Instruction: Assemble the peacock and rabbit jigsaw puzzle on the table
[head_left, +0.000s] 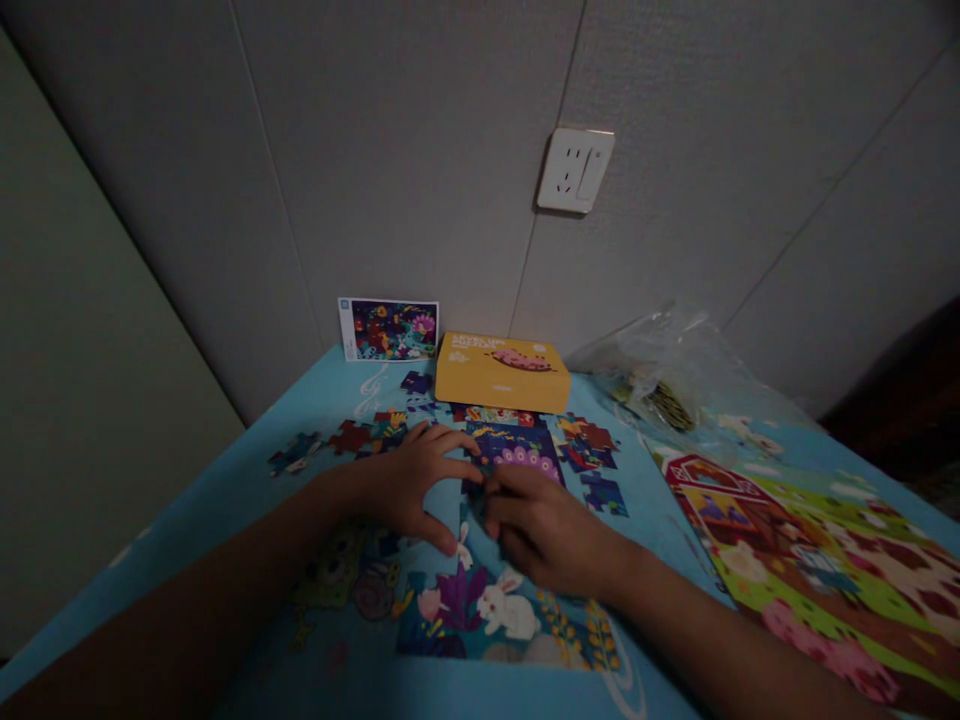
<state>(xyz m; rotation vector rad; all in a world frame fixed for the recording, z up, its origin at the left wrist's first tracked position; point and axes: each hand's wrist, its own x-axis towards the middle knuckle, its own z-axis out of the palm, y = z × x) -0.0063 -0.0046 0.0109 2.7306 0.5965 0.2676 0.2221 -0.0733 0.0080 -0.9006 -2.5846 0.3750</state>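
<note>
A partly joined jigsaw puzzle [480,640] with white rabbits, plants and a pink flower shape lies on the blue cloth in front of me. My left hand [424,480] rests over its left side, fingers spread, thumb pointing toward a rabbit. My right hand [544,525] is at the puzzle's middle, its fingers curled and pinched together close to my left fingertips. Whatever is between those fingers is hidden. Loose puzzle pieces [350,436] lie left of the puzzle, and more pieces [589,440] lie to its right.
Behind the puzzle stand a yellow puzzle box [502,385] and a picture card [394,331] leaning on the wall. A clear plastic bag [667,375] with pieces inside is at the back right. A farm-scene puzzle [817,570] covers the right side. A socket [576,170] is on the wall.
</note>
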